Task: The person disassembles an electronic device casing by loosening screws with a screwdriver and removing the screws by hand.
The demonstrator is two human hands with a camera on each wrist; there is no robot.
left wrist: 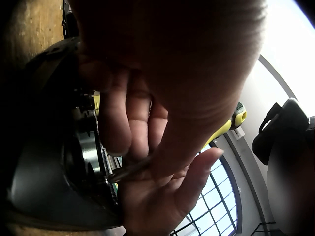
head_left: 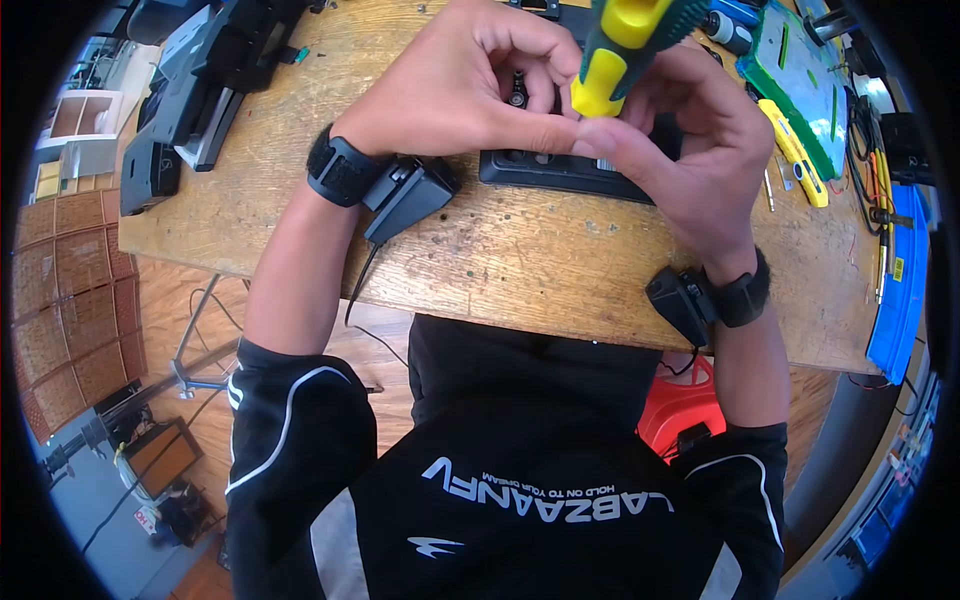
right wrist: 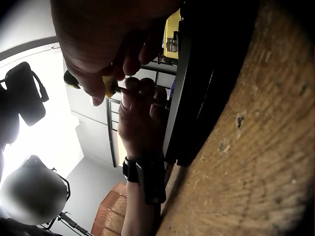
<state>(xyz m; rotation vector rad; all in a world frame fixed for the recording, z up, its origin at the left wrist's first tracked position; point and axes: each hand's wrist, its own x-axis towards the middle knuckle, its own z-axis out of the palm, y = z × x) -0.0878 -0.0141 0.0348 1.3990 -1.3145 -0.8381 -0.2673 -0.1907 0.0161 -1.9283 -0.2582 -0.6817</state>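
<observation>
A screwdriver (head_left: 603,75) with a yellow and green handle stands tilted over a black plastic housing (head_left: 560,178) on the bench. My right hand (head_left: 705,150) grips the lower handle, its thumb lying in front. With thumb and fingers my left hand (head_left: 470,95) pinches the thin metal shaft below the handle. In the left wrist view the shaft (left wrist: 129,171) runs down to the housing, right beside a shiny round metal part (left wrist: 90,150). The right wrist view shows the handle (right wrist: 108,84) at my right fingers. My hands hide much of the housing in the head view.
A yellow utility knife (head_left: 795,155) lies right of my hands, near a green-edged board (head_left: 800,85). Black equipment (head_left: 205,90) stands at the left of the wooden bench (head_left: 480,260). A blue tray (head_left: 903,285) is at the right edge.
</observation>
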